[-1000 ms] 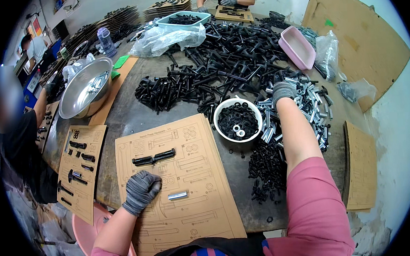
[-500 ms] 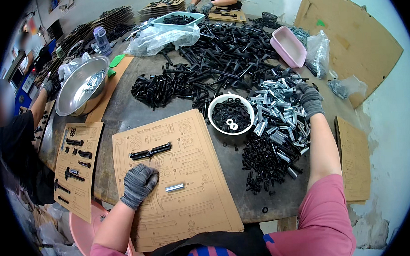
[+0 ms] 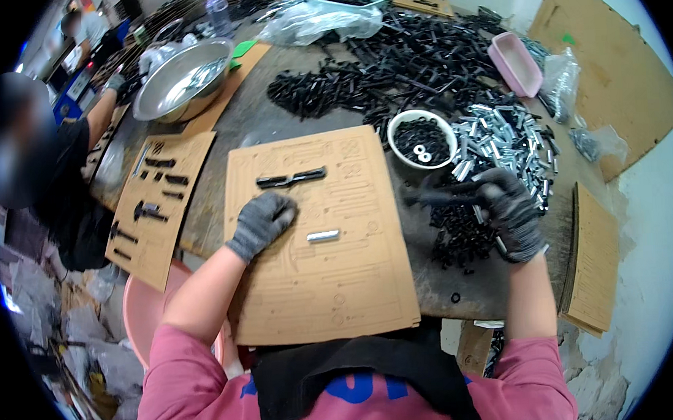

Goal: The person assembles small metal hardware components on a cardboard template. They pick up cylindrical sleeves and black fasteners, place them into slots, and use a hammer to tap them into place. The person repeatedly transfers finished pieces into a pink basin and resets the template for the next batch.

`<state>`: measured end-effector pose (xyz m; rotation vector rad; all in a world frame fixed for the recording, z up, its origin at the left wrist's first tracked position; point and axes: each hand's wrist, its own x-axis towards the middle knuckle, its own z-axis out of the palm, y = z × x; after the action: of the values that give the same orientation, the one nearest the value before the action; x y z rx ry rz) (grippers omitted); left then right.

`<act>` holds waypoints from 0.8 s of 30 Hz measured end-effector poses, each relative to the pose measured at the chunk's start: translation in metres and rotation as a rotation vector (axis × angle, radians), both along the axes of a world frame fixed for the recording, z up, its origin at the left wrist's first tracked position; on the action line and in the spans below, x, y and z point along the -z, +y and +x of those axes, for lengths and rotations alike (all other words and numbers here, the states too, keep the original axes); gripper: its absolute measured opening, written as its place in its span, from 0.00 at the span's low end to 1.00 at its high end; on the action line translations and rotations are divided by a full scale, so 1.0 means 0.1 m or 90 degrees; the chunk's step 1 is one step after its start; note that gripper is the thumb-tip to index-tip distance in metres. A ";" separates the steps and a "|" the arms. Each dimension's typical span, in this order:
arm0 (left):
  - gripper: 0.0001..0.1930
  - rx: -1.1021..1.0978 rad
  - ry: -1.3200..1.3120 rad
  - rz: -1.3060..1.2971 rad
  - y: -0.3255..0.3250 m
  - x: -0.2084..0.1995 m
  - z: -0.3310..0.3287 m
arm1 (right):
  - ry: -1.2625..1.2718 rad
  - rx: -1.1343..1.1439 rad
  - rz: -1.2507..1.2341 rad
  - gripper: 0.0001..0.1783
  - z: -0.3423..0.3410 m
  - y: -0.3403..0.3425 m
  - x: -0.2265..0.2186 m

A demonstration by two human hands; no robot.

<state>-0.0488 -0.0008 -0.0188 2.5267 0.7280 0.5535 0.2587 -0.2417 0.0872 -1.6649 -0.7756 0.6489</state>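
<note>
My left hand (image 3: pixel 262 222), in a grey glove, rests closed on a cardboard template (image 3: pixel 318 287) with cut-out shapes. A black handle-like part (image 3: pixel 291 179) lies on the template above that hand, and a small silver tube (image 3: pixel 323 236) lies just right of it. My right hand (image 3: pixel 506 209), also gloved, grips a long black rod (image 3: pixel 436 199) that points left over a heap of small black parts (image 3: pixel 463 237). A white bowl (image 3: pixel 422 138) holding black pieces and two washers stands beyond it.
A pile of silver tubes (image 3: pixel 508 144) and a large spread of black rods (image 3: pixel 397 62) cover the far table. A pink tray (image 3: pixel 517 64), a steel basin (image 3: pixel 181 77) and a second template (image 3: pixel 161 200) are around. Another person (image 3: pixel 53 171) works at left.
My right hand pulled back from the silver tube pile toward me and now holds a black rod over the black heap. The left hand stayed on the template.
</note>
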 end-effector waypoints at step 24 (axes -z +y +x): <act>0.14 0.025 0.174 0.034 -0.66 -0.15 -0.26 | 0.280 0.001 0.062 0.11 -0.92 0.00 0.57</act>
<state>-0.0748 -0.0672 -0.0035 2.6921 0.7660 0.2173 0.1668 -0.2418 0.0307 -1.3665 -0.4796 0.9217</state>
